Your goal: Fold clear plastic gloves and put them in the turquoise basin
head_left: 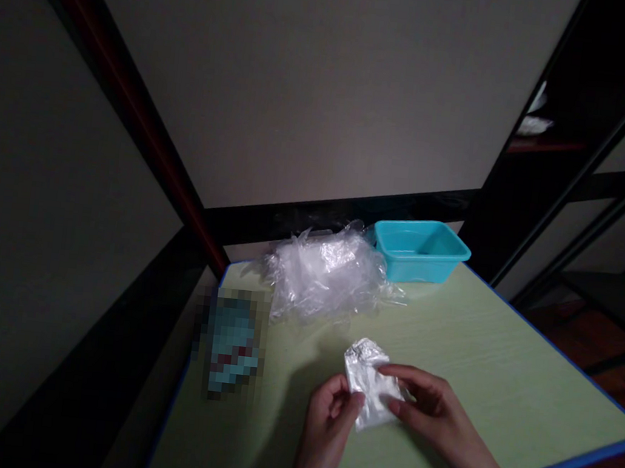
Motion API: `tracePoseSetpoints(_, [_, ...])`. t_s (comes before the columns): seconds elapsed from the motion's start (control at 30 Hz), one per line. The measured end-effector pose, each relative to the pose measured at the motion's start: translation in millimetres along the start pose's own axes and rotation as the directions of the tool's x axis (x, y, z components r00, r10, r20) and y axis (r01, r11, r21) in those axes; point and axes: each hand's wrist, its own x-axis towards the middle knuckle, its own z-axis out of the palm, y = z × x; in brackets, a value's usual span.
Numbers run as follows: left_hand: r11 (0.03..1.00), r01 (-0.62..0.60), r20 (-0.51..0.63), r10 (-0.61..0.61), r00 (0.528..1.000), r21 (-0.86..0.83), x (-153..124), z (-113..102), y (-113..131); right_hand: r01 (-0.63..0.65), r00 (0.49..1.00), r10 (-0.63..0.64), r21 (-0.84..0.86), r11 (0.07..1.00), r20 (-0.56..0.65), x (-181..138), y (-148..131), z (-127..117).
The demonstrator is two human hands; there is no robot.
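Observation:
A small folded plastic bag, shiny, whitish and crinkled, is held a little above the table between both hands. My left hand pinches its left edge, thumb on top and the other fingers curled underneath. On the right side, my right hand grips it with the thumb at the lower edge and the forefinger laid across the upper face. Beyond the hands lies a loose heap of clear plastic bags, wrinkled and overlapping.
A turquoise plastic basin stands at the back right beside the heap. At the left edge is a blurred-out bluish item. The pale green table has a blue edge and meets panelled walls at the back and left.

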Motion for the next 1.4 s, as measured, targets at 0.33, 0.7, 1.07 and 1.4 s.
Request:
tracePoseSetpoints(0.33, [0.988, 0.127, 0.113, -0.137, 0.984, 0.086, -4.8, -2.2, -5.8, -0.017, 0.997, 0.016, -0.009, 1.000, -0.072, 8.5, -2.2, -3.8])
tracePoseSetpoints(0.7, [0.938, 0.064, 0.159, -0.124, 0.980, 0.340, 6.7, -6.8, -0.9, 0.041, 0.989, -0.049, -0.055, 0.998, -0.141, 21.0, -7.7, -24.6])
tracePoseSetpoints(1.07, [0.493, -0.573, 0.358, 0.465, 0.810, 0.655, 78.2, 33.3, 71.0, 0.026, 0.986, -0.052, -0.158, 0.987, -0.161, 44.0, -18.4, -75.3])
tracePoseSetpoints(1.4, [-0.128, -0.679, 0.623, 0.546, 0.560, 0.723, 157.9, 79.2, 69.9, -0.011, 0.941, -0.086, -0.284, 0.959, -0.327, 60.0, -30.3, -113.8])
